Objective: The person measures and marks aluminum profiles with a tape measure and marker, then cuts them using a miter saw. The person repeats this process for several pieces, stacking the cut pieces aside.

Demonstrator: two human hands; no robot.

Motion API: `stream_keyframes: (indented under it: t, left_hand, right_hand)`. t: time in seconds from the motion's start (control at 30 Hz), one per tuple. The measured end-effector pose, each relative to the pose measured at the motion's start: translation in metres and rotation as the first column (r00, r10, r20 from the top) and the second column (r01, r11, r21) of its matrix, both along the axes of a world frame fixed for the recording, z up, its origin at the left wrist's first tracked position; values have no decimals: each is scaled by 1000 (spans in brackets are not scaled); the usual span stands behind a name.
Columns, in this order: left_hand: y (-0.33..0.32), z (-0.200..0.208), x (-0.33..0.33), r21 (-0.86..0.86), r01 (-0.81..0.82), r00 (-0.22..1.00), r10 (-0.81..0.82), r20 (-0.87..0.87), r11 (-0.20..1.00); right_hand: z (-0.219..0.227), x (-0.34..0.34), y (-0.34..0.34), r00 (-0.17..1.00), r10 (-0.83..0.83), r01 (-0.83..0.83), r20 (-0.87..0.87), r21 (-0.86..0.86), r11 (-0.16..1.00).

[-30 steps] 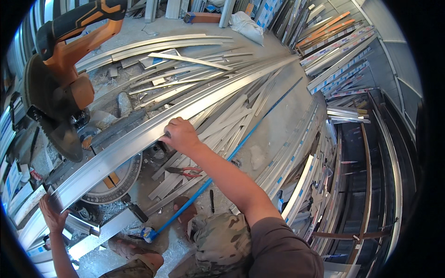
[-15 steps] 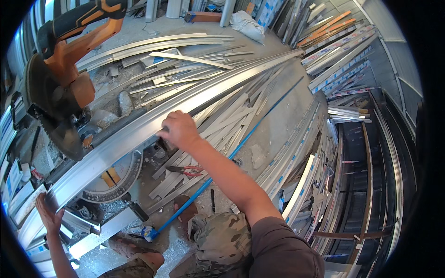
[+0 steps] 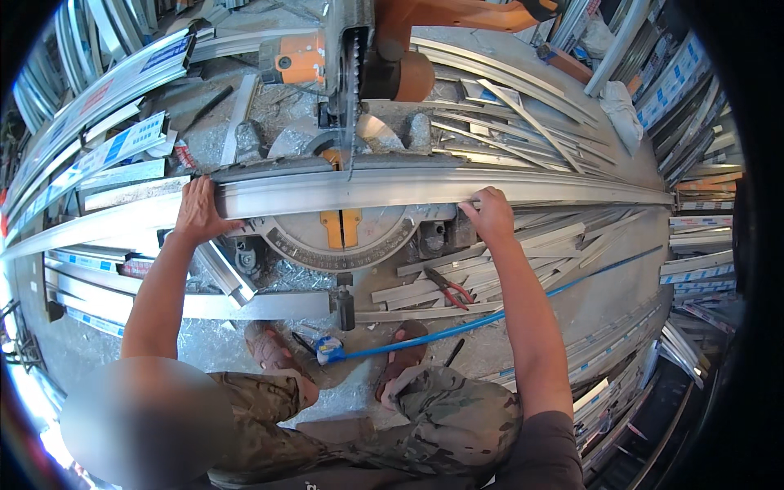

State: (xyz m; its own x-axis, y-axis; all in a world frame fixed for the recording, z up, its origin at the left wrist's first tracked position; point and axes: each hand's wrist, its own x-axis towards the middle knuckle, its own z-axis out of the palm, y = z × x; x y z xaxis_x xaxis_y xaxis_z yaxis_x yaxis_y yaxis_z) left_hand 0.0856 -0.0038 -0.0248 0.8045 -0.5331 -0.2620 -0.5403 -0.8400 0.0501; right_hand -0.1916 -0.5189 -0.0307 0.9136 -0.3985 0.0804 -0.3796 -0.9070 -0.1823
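A long silver aluminium profile lies across the round base of a mitre saw, against its dark fence. My left hand grips the profile left of the blade, fingers over the top and thumb stretched along the near edge. To the right of the base, my right hand holds the profile's near edge in bent fingers. Above the profile stands the orange and black saw head, its toothed blade seen almost edge-on. Whether the blade touches the metal, I cannot tell.
Red-handled pliers lie on offcuts to the right of the base. A blue hose runs from a blue-white piece between my feet towards the right. Profiles are stacked at left; more strips lie behind the saw.
The view has swung left and now centres on the saw. Both hands remain on the profile; the left hand's fingers now curl over it, where before the hand lay flatter against it.
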Motion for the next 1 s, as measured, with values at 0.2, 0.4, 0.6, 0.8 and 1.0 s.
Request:
stream_keyframes:
  t: [0.2,0.4,0.6,0.8,1.0]
  left_hand:
    - [9,-12,6,30,87,986,-90,142,996]
    - [5,-5,6,12,111,983,-111,143,994]
    - [10,1,10,-56,144,983,-136,122,988]
    - [13,7,11,-30,140,989,-138,50,990]
    - [13,11,8,19,94,994,-95,53,995]
  right_hand:
    - [6,-1,4,999,-18,16,33,45,999]
    - [-2,-2,5,998,-24,22,58,47,999]
    - [1,2,12,998,-35,32,51,55,998]
    - [84,30,-2,976,-63,47,209,79,996]
    - [280,159,39,623,327,-161,711,-292,943]
